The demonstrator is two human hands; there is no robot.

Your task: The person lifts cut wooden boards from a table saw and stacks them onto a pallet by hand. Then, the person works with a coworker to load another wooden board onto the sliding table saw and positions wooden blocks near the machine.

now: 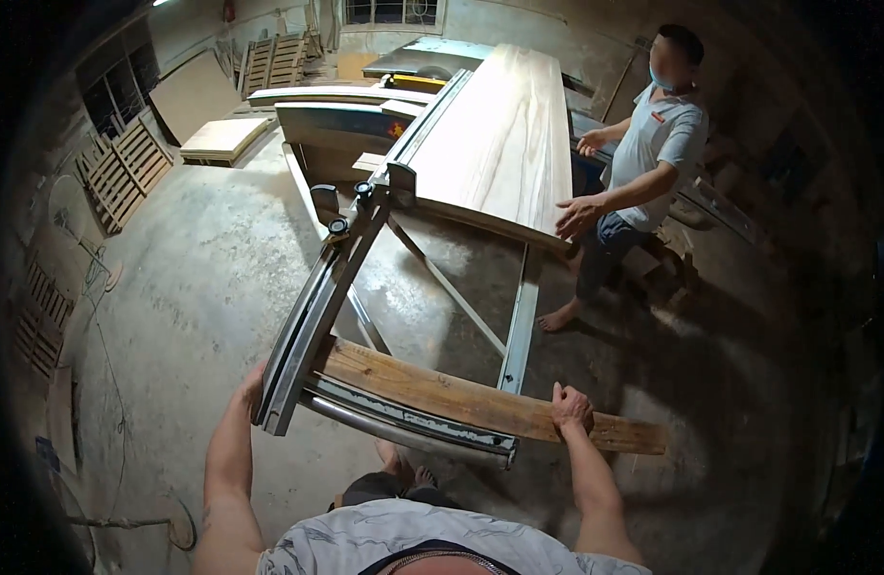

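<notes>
My left hand (253,385) is at the near left end of a grooved metal fence (298,355), holding its outer side; most of the fingers are hidden behind the metal. My right hand (572,410) is closed over a long brown wooden plank (442,388), toward its right end. This plank lies across the near end of a sliding saw table's frame, beside a metal crossbar (413,422). Beyond it, a wide pale wooden panel (500,134) rests on the saw table, its near edge by an upright dark stop (401,180).
A co-worker (658,144) stands at the right of the panel, one hand close to its near corner. A pale metal leg rail (521,331) runs below the frame. Stacked boards (223,140) and slatted pallets (126,172) are at the left. A cable (111,364) lies on the floor.
</notes>
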